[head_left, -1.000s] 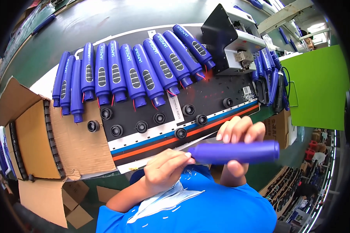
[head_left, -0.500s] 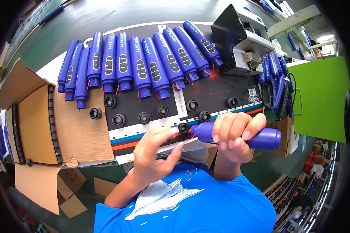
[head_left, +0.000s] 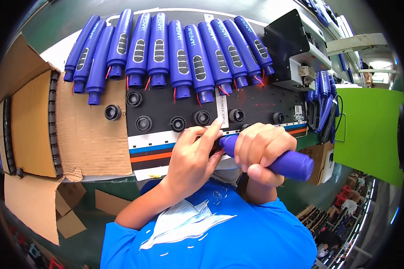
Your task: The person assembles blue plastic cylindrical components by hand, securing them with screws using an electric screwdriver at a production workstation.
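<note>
My right hand wraps round a blue-purple cylindrical tube, held tilted over the table's near edge. The tube's narrow end points left, toward my left hand. The fingers of that hand are bent together at the narrow end, round a black ring-shaped cap that is mostly hidden. A bit of red wire shows beneath the tube's tip. Other black caps lie just beyond my hands, among them one cap above my left fingers and another cap farther right.
A row of similar blue tubes with red wires lies across the black mat. At the right back stands a black-and-silver machine, with more tubes beside it and a green panel. An open cardboard box is at the left.
My left hand has moved right and closed at the tube's narrow end, where the near black cap lay. The tube tilts more, its right end lower. The whole view has shifted slightly.
</note>
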